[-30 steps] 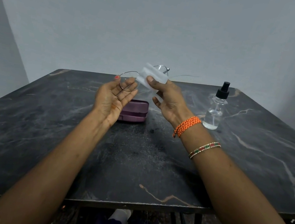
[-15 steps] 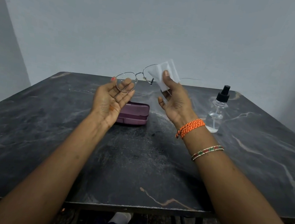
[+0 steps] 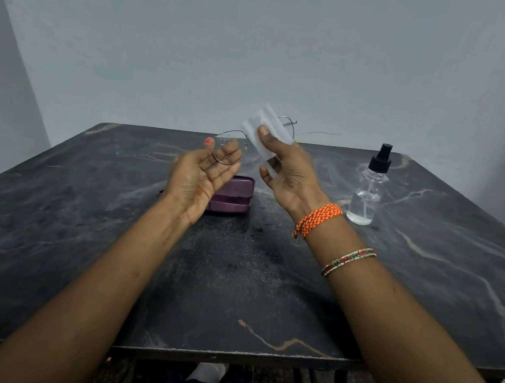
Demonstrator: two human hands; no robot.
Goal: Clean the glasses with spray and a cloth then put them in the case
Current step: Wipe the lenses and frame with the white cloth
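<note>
Thin wire-framed glasses (image 3: pixel 226 141) are held up above the table between both hands. My left hand (image 3: pixel 196 177) holds them at the left lens, palm up, with thumb and fingers around the rim. My right hand (image 3: pixel 292 174) pinches a small white cloth (image 3: pixel 265 128) over the right lens, thumb on top; most of that lens is hidden by the cloth. One temple arm sticks out to the right. A closed purple glasses case (image 3: pixel 232 195) lies on the table just below and behind my left hand.
A clear spray bottle (image 3: pixel 368 194) with a black nozzle stands upright to the right of my right hand. The dark marble-patterned table (image 3: pixel 232 279) reaches to a grey wall behind. My knees show under the near edge.
The cloth under my right thumb has shifted back and forth across the right lens. My left hand kept its hold on the glasses with little movement.
</note>
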